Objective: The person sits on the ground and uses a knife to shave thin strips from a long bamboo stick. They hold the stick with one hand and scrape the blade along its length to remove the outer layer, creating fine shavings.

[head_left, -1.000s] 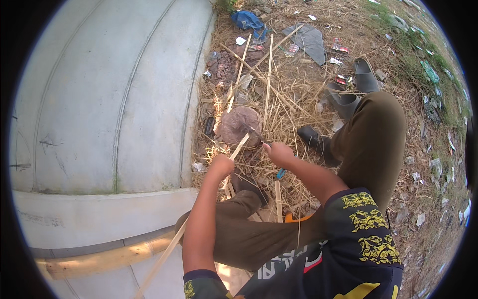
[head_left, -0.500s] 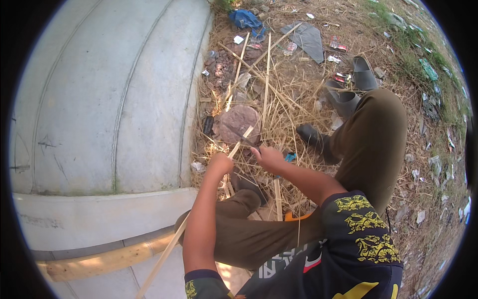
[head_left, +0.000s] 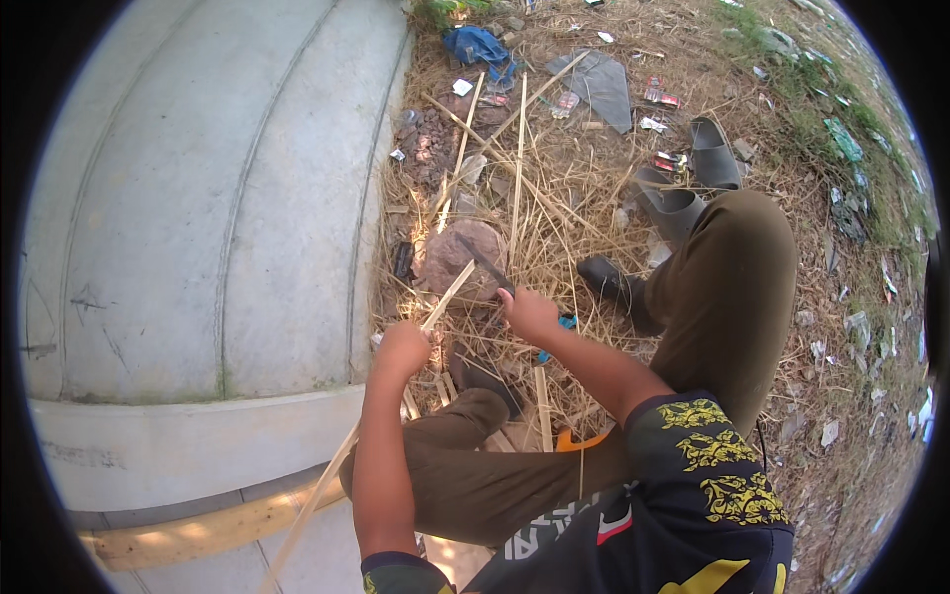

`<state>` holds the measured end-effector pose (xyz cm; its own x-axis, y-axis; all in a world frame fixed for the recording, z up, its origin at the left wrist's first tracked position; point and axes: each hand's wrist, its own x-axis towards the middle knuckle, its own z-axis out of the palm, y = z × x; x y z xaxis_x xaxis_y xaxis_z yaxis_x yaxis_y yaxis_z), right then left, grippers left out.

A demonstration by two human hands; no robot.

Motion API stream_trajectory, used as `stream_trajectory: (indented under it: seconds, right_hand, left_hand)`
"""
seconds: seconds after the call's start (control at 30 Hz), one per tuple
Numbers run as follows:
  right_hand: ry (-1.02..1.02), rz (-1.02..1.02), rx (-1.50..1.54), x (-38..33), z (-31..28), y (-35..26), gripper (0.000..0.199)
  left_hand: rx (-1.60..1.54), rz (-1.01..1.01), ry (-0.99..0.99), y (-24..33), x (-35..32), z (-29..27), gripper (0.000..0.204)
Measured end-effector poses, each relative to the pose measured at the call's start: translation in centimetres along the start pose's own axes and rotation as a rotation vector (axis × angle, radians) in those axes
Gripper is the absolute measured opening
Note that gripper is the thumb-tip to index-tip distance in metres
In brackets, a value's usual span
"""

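Observation:
My left hand (head_left: 401, 350) is closed around a long pale wooden strip (head_left: 451, 293). The strip's far end reaches over a round reddish chopping block (head_left: 465, 255), and its other end runs back past my left forearm. My right hand (head_left: 529, 315) grips the handle of a dark-bladed knife (head_left: 485, 265). The blade points up and left across the block, just right of the strip's tip. A narrow gap seems to lie between blade and strip; whether they touch I cannot tell.
Pale strips (head_left: 520, 163) lie on straw beyond the block. A concrete wall (head_left: 178, 228) rises at left, with a wooden beam (head_left: 198, 530) below it. Grey sandals (head_left: 714, 153), a blue bag (head_left: 480, 48) and litter lie farther off. An orange object (head_left: 579, 442) is by my leg.
My left hand has drawn back down and left with the strip, whose tip has come away from the knife. The blade now shows more fully over the block.

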<state>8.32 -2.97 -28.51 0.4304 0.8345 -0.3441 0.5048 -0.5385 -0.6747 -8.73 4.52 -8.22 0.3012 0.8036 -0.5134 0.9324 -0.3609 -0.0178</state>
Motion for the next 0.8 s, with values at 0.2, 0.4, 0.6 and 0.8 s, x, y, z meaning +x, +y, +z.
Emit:
stream_trajectory:
  seconds: [0.2,0.4,0.6,0.8]
  right_hand:
    - [0.403,-0.247,-0.236,2.1,0.4,3.7,0.023]
    - [0.113,-0.772,-0.313,-0.9,-0.6,5.3,0.013]
    - [-0.138,-0.833,-0.811,-4.7,2.1,10.8,0.022]
    - [-0.450,-0.510,-0.842,-3.1,-0.3,8.2,0.017]
  left_hand:
    - [-0.835,-0.080,0.056,0.5,-6.8,-4.0,0.032]
    - [-1.210,-0.074,-0.080,0.8,-7.5,-4.2,0.022]
    - [-1.312,0.091,-0.090,0.2,-6.1,-4.2,0.021]
    - [-1.289,0.160,-0.068,0.2,-8.1,-5.2,0.021]
